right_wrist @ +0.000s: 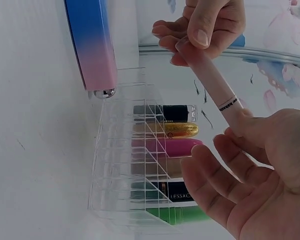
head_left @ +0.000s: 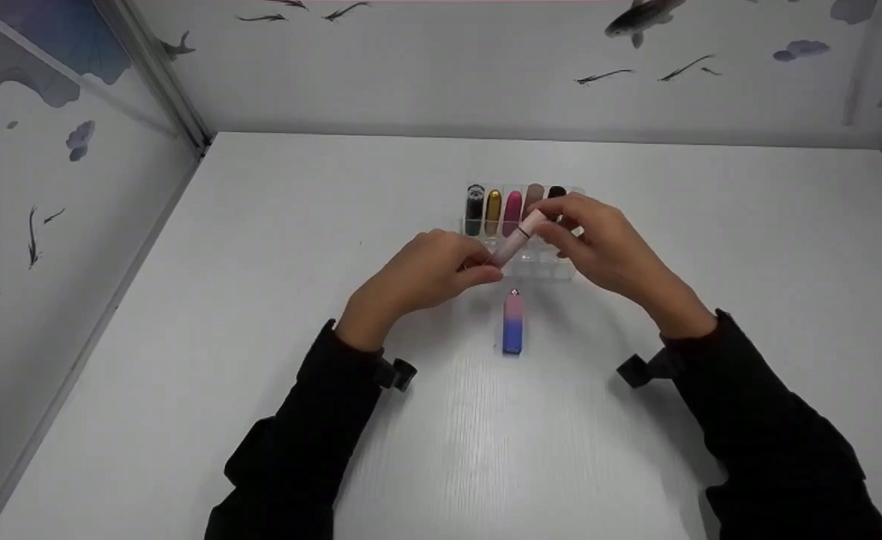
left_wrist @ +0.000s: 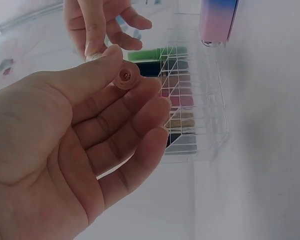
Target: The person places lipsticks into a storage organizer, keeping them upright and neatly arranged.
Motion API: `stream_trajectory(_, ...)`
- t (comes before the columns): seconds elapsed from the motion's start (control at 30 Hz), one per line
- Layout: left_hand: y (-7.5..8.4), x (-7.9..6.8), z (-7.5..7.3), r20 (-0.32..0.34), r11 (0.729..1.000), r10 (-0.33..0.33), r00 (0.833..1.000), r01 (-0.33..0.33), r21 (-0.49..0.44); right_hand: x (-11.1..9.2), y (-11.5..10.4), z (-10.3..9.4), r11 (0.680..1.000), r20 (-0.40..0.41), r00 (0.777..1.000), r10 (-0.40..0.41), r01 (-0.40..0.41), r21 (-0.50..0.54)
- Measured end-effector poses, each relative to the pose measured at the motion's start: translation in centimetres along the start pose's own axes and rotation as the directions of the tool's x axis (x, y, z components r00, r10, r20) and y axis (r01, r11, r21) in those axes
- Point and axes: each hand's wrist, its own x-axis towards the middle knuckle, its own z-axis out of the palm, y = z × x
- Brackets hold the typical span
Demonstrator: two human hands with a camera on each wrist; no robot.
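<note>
A slim pale pink lip gloss tube (head_left: 514, 245) is held slantwise between both hands. My left hand (head_left: 441, 268) pinches its lower end between thumb and fingers, and a small mark shows on the round base in the left wrist view. At the upper end, my right hand (head_left: 607, 244) pinches the paler cap (right_wrist: 235, 116) with thumb and index finger, the other fingers loosely bent. A dark lettered band circles the tube near that cap. Behind and below the hands sits a clear plastic organizer (head_left: 557, 271), its back row holding several upright cosmetic tubes, partly hidden by the right hand.
A pink-and-blue tube (head_left: 512, 326) with a shiny ball tip is on the white table (head_left: 426, 450), in front of the organizer. In the row are a gold tube (head_left: 493, 206), a magenta tube (head_left: 513, 208) and a green tube (right_wrist: 177, 215). Printed panels (head_left: 411, 75) border the table.
</note>
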Motion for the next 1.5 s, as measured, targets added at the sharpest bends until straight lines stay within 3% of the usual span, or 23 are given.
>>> stream_trajectory(0.37,0.4,0.1,0.5,0.009,0.999,0.039,0.999,-0.039,-0.010,0.0,-0.4,0.2,0.988,0.006,0.989,0.146,-0.146,0.056)
stream_trajectory(0.97,0.8,0.4,1.6,0.034,0.995,0.095,0.995,-0.096,0.040,0.2,-0.8,0.5,0.964,0.046,0.977,0.207,-0.212,0.163)
stream_trajectory(1.5,1.2,0.8,2.5,0.069,0.997,0.069,0.995,-0.070,0.010,0.1,-0.9,0.9,0.946,0.057,0.972,0.229,-0.236,0.223)
